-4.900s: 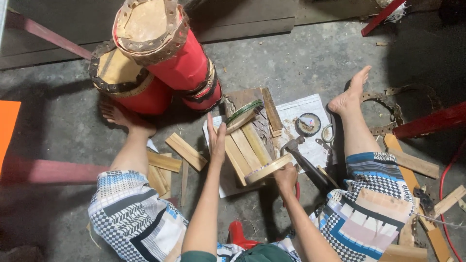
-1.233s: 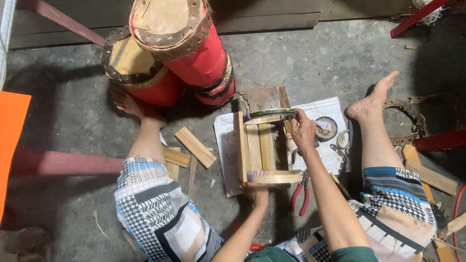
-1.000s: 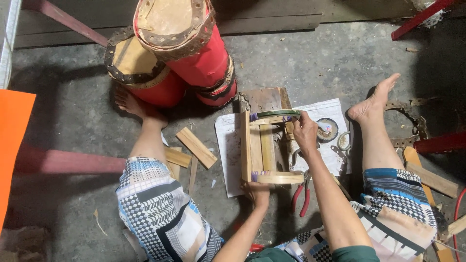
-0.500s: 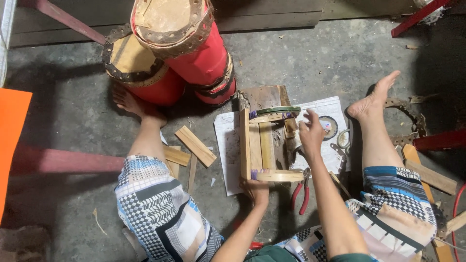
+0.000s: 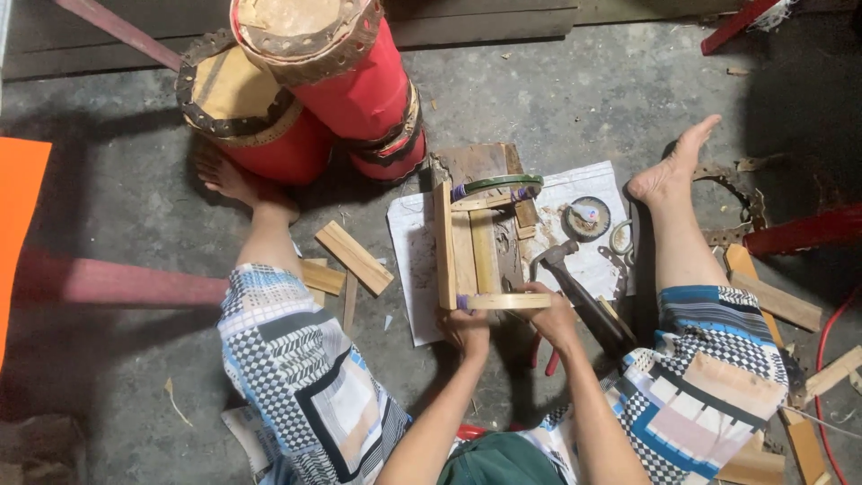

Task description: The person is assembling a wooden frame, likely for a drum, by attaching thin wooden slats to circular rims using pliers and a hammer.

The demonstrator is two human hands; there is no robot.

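Observation:
A small frame of pale wooden slats (image 5: pixel 474 247) lies on a white sheet of paper (image 5: pixel 409 260) on the concrete floor between my legs. A curved wooden strip (image 5: pixel 503 302) closes its near end and another curved strip with a green band (image 5: pixel 496 186) closes its far end. My left hand (image 5: pixel 465 326) grips the near left corner of the frame. My right hand (image 5: pixel 549 314) holds the right end of the near curved strip. A hammer (image 5: pixel 575 283) lies just right of that hand.
Two red drums (image 5: pixel 310 99) with tan heads stand beyond my left foot. Loose wood offcuts (image 5: pixel 353 258) lie left of the paper. A small round tin (image 5: pixel 588 217), red-handled pliers (image 5: pixel 544 355) and more slats (image 5: pixel 777 301) lie to the right. An orange sheet (image 5: pixel 16 216) is at far left.
My right hand has come back from the far curved strip with the green band to the near curved strip. My left hand has stayed at the near corner.

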